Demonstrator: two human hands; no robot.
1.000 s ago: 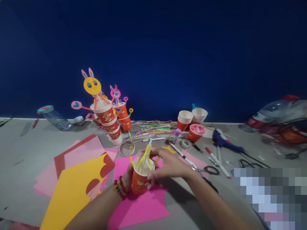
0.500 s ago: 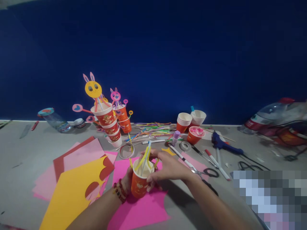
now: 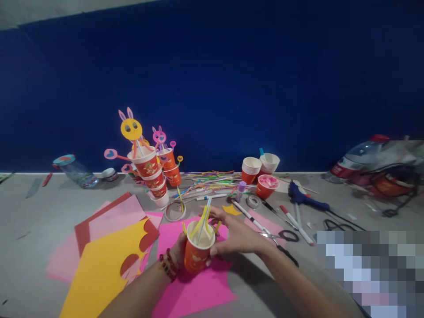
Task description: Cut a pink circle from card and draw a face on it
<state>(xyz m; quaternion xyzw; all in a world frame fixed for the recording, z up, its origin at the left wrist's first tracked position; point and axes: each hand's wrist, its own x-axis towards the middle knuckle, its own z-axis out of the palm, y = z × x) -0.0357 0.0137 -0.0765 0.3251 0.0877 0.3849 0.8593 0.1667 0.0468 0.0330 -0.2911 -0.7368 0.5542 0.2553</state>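
Note:
An upright red-and-white paper cup (image 3: 194, 255) is in my left hand (image 3: 179, 251), whose fingers wrap round its left side. Yellow and pale straws (image 3: 203, 221) rise out of the cup, and short yellow pieces stick out at both sides of its rim. My right hand (image 3: 236, 234) arches at the cup's right side with thumb and fingers spread apart. Its thumb is at the cup wall, and the other fingertips are behind the straws, partly hidden. Bright pink paper (image 3: 207, 291) lies beneath the cup.
Yellow card (image 3: 99, 260) with cut-outs lies at left. Decorated stacked cups (image 3: 148, 168) stand behind it. Loose straws (image 3: 212, 183), plain cups (image 3: 251, 168) and a glue stick (image 3: 241, 191) are at the back. Scissors (image 3: 288, 235), markers (image 3: 293, 216) and a blue glue gun (image 3: 308, 201) lie right.
My right hand's thumb has shifted slightly right along the cup, and its fingers have spread a little. My left hand still holds the cup. The camera view has shifted slightly.

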